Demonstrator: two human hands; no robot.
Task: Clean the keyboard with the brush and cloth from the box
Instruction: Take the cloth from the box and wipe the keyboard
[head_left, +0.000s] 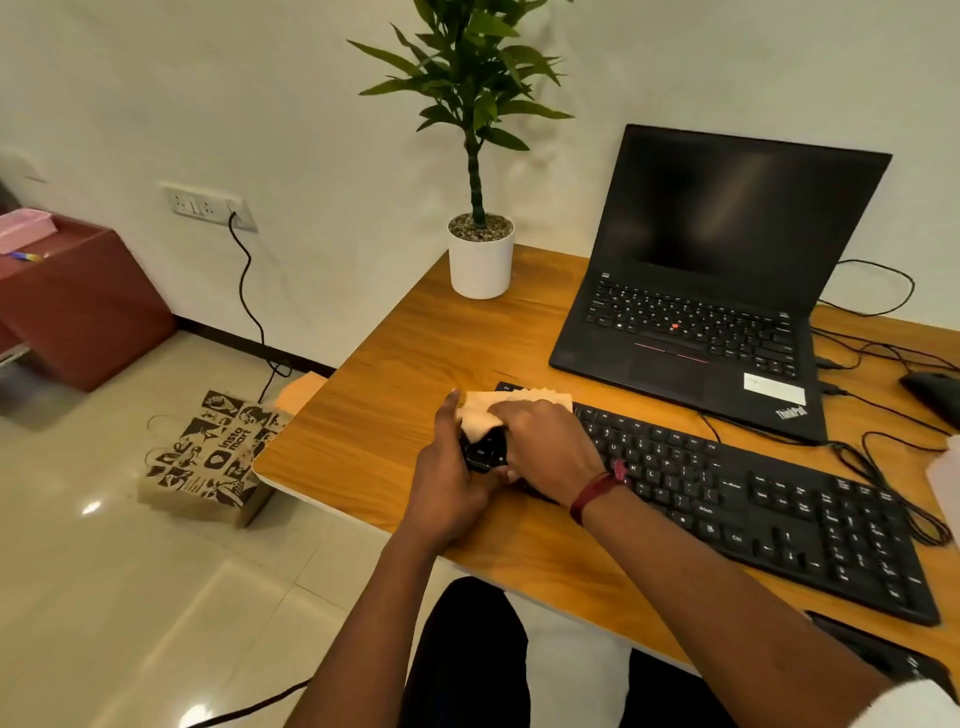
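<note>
A black keyboard (753, 499) lies slanted across the wooden desk (395, 364). A pale beige cloth (488, 410) covers its left end. My right hand (545, 447) lies on the cloth, its fingers curled over it and pressing it onto the keys. My left hand (447, 478) grips the keyboard's left end, thumb raised beside the cloth. No brush or box is in sight.
An open black laptop (727, 291) stands behind the keyboard. A potted plant (480, 249) is at the desk's back left corner. Cables and a mouse (935, 395) lie at the right. A printed paper bag (218, 452) sits on the floor by the desk.
</note>
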